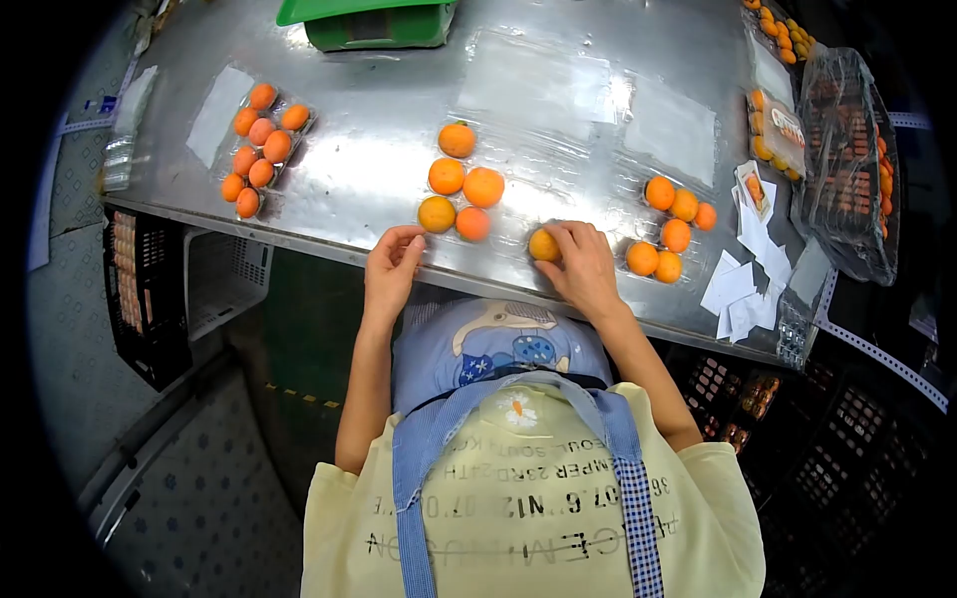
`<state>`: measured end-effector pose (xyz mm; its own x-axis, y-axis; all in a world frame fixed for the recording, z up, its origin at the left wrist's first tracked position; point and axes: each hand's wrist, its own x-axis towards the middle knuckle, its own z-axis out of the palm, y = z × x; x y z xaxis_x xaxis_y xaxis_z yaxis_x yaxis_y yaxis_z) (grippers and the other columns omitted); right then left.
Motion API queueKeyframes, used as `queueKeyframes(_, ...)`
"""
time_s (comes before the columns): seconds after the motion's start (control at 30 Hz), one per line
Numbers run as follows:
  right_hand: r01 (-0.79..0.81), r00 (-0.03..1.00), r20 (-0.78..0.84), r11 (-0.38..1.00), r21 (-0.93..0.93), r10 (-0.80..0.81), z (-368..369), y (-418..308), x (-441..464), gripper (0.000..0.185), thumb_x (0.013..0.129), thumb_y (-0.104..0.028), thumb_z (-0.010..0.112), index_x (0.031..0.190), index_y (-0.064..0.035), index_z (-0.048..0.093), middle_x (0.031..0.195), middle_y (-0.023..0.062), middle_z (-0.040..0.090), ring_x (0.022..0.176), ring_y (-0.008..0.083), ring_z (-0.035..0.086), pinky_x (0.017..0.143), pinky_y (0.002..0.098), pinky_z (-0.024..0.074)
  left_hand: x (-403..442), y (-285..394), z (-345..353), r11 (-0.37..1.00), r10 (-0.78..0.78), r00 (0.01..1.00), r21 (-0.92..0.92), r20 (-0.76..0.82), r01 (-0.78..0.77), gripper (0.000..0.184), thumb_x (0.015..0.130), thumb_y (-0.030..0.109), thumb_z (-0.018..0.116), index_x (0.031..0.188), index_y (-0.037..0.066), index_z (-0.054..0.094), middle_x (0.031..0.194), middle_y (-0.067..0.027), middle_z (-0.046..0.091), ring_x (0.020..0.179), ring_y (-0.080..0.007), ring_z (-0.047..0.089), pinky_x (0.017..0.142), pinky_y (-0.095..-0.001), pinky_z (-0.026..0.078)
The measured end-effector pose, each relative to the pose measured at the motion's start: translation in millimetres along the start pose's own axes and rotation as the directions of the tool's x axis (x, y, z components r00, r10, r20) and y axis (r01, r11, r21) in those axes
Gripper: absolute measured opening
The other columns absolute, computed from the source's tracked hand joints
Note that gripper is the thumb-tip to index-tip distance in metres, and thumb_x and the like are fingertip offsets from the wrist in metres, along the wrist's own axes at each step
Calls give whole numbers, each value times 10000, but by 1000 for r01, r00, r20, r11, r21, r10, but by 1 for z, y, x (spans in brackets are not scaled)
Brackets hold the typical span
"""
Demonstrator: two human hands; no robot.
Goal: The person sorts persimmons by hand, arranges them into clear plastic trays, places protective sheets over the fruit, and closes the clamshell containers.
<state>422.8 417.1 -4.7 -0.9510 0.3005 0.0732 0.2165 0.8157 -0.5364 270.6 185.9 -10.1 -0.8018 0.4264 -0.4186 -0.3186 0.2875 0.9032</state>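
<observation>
A person in a yellow shirt (538, 508) and blue apron is sitting or standing, which one the view is not showing clearly, at a metal table (349, 184); the right hand (583, 267) is pinching an orange (543, 245) between thumb and fingers near the table's front edge; the left hand (396, 261) is holding nothing, its fingers curving and parting a little from the thumb just beside the lowest left of five oranges (446, 176), though whether it is touching that fruit is unclear; the five are sitting between the hands and farther back; nine oranges (261, 132) are lying in a clear tray to the left; six oranges (675, 235) are resting to the right, near scattered papers (733, 287); a green bin (377, 28) is standing at the back.
</observation>
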Motion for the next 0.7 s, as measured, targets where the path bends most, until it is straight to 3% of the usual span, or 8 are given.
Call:
queueKeyframes(0.1, -41, 996, -77, 998, -49, 37, -4, -13, 4, 463, 654, -151, 758, 1081, -74, 596, 1031, 93, 571, 937, 288, 531, 811, 388, 413, 12, -2, -5, 987, 49, 999, 155, -14, -46, 188, 870, 97, 603, 1048, 38, 623, 869, -14, 604, 697, -78, 522, 626, -207, 441)
queueKeyframes(0.27, 124, 991, -51, 991, 44, -121, 14, -40, 36, 483, 652, -152, 755, 1100, -81, 590, 1010, 65, 584, 900, 266, 546, 766, 379, 416, 29, 2, -4, 939, 177, 984, 293, 37, -180, 216, 876, 92, 590, 1084, 42, 614, 898, -10, 597, 681, -67, 514, 600, -210, 439)
queueKeyframes(0.43, 283, 959, 15, 959, -21, -283, 33, -55, 64, 388, 681, -149, 700, 1048, -71, 600, 984, 45, 581, 863, 213, 554, 718, 342, 409, 39, 0, -6, 955, 181, 980, 222, 85, -195, 203, 880, 92, 585, 1077, 51, 618, 897, -9, 602, 692, -69, 527, 604, -205, 440)
queueKeyframes(0.53, 353, 936, 65, 917, -185, -347, 46, -53, 67, 301, 728, -129, 618, 1019, -59, 600, 938, 47, 568, 829, 192, 550, 706, 319, 404, 43, -1, -8, 959, 164, 985, 225, 62, -174, 200, 883, 91, 580, 1076, 53, 618, 893, -8, 602, 697, -66, 531, 605, -203, 440)
queueKeyframes(0.63, 329, 944, 98, 920, -212, -315, 47, -55, 70, 265, 750, -103, 554, 1005, -53, 602, 901, 51, 552, 794, 187, 543, 695, 310, 407, 47, -2, -9, 963, 145, 989, 224, 29, -148, 193, 887, 93, 578, 1071, 55, 619, 888, -5, 599, 694, -62, 529, 603, -200, 437)
queueKeyframes(0.7, 326, 945, 108, 925, -195, -310, 53, -53, 72, 299, 719, -111, 588, 1011, -49, 603, 891, 56, 547, 767, 190, 546, 672, 316, 419, 50, -5, -9, 969, 140, 990, 201, 20, -141, 190, 888, 94, 577, 1070, 57, 619, 887, -2, 597, 690, -59, 527, 600, -198, 434)
